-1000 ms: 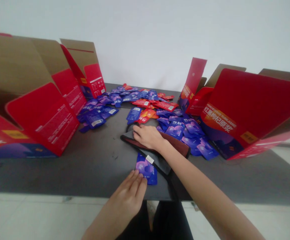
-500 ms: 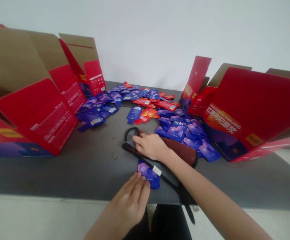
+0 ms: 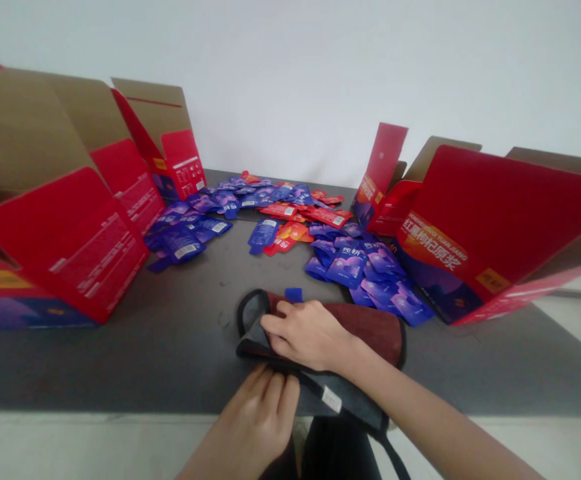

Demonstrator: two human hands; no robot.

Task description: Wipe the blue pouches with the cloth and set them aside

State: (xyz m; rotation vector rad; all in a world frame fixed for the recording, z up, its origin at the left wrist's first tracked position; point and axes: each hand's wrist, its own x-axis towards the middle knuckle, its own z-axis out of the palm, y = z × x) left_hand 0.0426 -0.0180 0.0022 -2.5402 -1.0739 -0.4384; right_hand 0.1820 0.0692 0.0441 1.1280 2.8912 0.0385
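A brown cloth piece (image 3: 365,325) with grey lining, black edging, a black strap and a white tag lies near the table's front edge. My right hand (image 3: 310,333) is closed on its upper left part, fingers curled into the grey lining. Just below, my left hand (image 3: 265,407) is closed at the black front edge, its fingertips partly hidden by the cloth. A small blue tab (image 3: 294,295) pokes out behind the cloth; the rest of it is covered.
Purple pouches (image 3: 347,263) and red pouches (image 3: 327,217) are piled across the back and right of the grey table (image 3: 180,353). Open red cartons stand on the left (image 3: 65,240) and right (image 3: 500,220), flaps raised. A pale wall rises behind.
The brown cloth has come nearer to me with my right hand on it. It now covers the purple pouch that my left fingers were touching. My left hand has moved to the cloth's edge.
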